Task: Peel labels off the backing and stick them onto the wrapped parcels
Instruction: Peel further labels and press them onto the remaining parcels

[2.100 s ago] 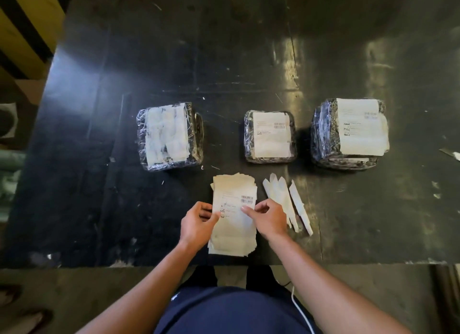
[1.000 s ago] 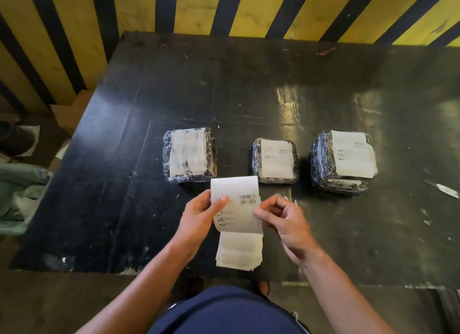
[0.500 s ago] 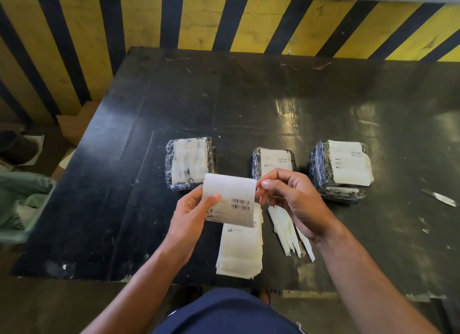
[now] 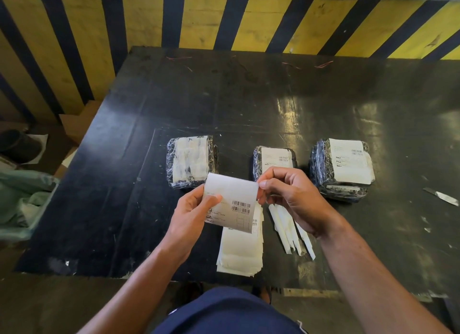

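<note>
The left hand point(image 4: 193, 215) is pinching the left edge of a single label point(image 4: 231, 204), thumb on the printed face, holding it lifted above the bench point(image 4: 249, 97). The right hand point(image 4: 290, 199) is pinching the label's upper right corner between thumb and forefinger, probably working the sticker loose from its backing there. The label is curling over along its top edge, its long axis running roughly away from the person.

Directly below it, at the near edge of the bench, the stack of labels point(image 4: 240, 251) is lying flat, with the peeled strips point(image 4: 288, 231) fanned out just to its right.

Three wrapped parcels are sitting in a row beyond the hands. The left parcel point(image 4: 190, 160) is carrying only a blank, patchy white face, while the middle parcel point(image 4: 273, 159) and the right parcel point(image 4: 342, 165) are already showing printed labels. So the left parcel seems the likely target: it is lying just beyond and left of the held label, nearer the left hand. Open bench is stretching around it, left and behind.
</note>
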